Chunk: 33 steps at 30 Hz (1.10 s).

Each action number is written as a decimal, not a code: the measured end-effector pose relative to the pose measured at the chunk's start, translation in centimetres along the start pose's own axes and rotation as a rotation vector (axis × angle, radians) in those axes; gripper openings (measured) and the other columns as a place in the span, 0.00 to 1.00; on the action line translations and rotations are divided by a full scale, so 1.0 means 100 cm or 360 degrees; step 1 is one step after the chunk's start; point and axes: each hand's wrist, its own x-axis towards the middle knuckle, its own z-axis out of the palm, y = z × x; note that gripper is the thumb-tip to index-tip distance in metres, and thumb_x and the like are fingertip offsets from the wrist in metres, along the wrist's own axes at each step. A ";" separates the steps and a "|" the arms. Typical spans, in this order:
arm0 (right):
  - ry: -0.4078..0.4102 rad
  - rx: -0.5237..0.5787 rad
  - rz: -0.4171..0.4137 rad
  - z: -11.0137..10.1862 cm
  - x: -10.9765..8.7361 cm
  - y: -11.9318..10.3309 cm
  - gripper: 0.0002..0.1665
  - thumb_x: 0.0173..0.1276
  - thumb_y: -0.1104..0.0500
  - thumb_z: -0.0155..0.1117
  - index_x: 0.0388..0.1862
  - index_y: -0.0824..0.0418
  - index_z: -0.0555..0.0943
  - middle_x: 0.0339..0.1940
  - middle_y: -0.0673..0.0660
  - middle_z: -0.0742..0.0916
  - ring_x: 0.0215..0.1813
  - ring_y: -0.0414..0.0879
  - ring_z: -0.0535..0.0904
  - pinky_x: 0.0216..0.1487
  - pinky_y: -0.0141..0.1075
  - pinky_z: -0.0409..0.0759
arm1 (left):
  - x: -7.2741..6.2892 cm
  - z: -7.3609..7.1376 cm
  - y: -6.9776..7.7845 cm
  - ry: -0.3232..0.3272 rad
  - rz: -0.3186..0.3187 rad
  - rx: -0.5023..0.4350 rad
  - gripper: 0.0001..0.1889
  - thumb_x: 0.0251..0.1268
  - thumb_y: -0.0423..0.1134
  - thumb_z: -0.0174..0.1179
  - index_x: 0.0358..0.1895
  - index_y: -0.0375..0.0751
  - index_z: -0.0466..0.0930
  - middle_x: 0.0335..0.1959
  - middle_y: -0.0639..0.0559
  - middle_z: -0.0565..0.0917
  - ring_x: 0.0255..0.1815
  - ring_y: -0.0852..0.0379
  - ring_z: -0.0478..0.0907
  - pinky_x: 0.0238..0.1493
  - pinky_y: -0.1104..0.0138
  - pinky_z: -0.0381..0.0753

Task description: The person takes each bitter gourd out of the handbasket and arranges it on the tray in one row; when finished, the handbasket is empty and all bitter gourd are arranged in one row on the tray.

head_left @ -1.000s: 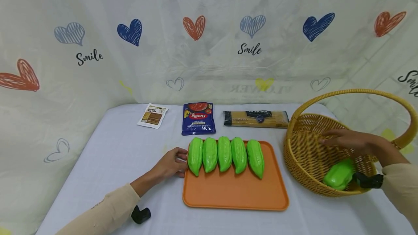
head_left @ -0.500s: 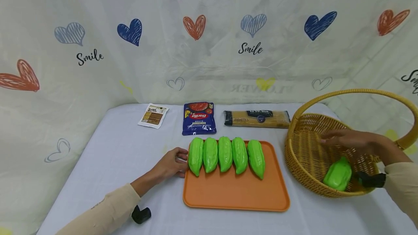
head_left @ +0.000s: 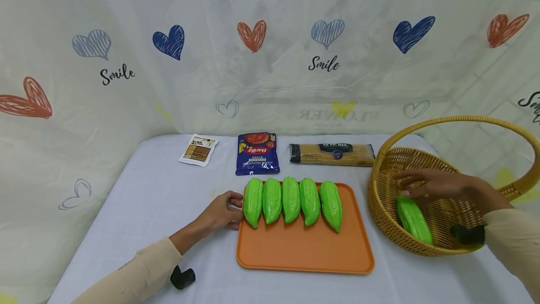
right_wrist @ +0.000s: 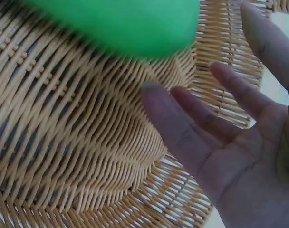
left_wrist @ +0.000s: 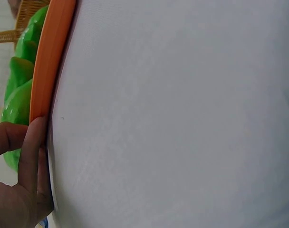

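Note:
In the head view, several green bitter melons [head_left: 290,200] lie side by side along the far part of the orange tray [head_left: 303,250]. My left hand [head_left: 219,211] grips the tray's left rim beside the first melon; its bent fingers meet the orange edge [left_wrist: 52,52] in the left wrist view. Over the wicker basket [head_left: 390,219] at the right, my right hand [head_left: 445,186] spreads its fingers and holds nothing. One more bitter melon [head_left: 414,219] lies inside the basket, below the thumb. The right wrist view shows this melon [right_wrist: 135,26] apart from the fingers.
Behind the tray lie a white-and-brown sachet [head_left: 199,150], a blue Barilla sauce pouch [head_left: 257,154] and a pack of spaghetti [head_left: 331,154]. The basket's tall handle [head_left: 460,118] arches above the right hand. A hanging cloth [head_left: 270,83] closes off the back.
The melon in the basket has shifted left and turned, and my right hand has moved slightly left above it. The left hand and the tray have stayed in place.

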 end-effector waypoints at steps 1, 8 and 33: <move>-0.0009 -0.0011 -0.0014 0.001 0.001 -0.001 0.42 0.76 0.54 0.58 0.78 0.72 0.52 0.74 0.81 0.61 0.69 0.69 0.70 0.57 0.51 0.85 | 0.000 0.000 0.000 0.0000 0.0001 -0.0001 0.31 0.55 0.27 0.63 0.66 0.31 0.68 0.53 0.40 0.76 0.48 0.51 0.81 0.36 0.60 0.91; -0.0094 -0.0084 -0.0059 0.006 0.004 -0.002 0.41 0.74 0.55 0.61 0.77 0.72 0.57 0.72 0.81 0.64 0.69 0.73 0.68 0.54 0.47 0.86 | -0.001 0.001 0.001 0.0002 0.0001 0.0004 0.31 0.55 0.27 0.63 0.66 0.32 0.68 0.53 0.40 0.76 0.48 0.51 0.81 0.35 0.60 0.91; -0.0335 0.0134 0.0019 0.012 0.007 0.001 0.41 0.72 0.61 0.62 0.78 0.68 0.57 0.55 0.64 0.76 0.52 0.48 0.80 0.52 0.40 0.86 | 0.002 0.002 -0.001 0.0017 -0.0026 0.0001 0.31 0.55 0.27 0.64 0.65 0.33 0.69 0.53 0.41 0.77 0.46 0.52 0.82 0.36 0.60 0.91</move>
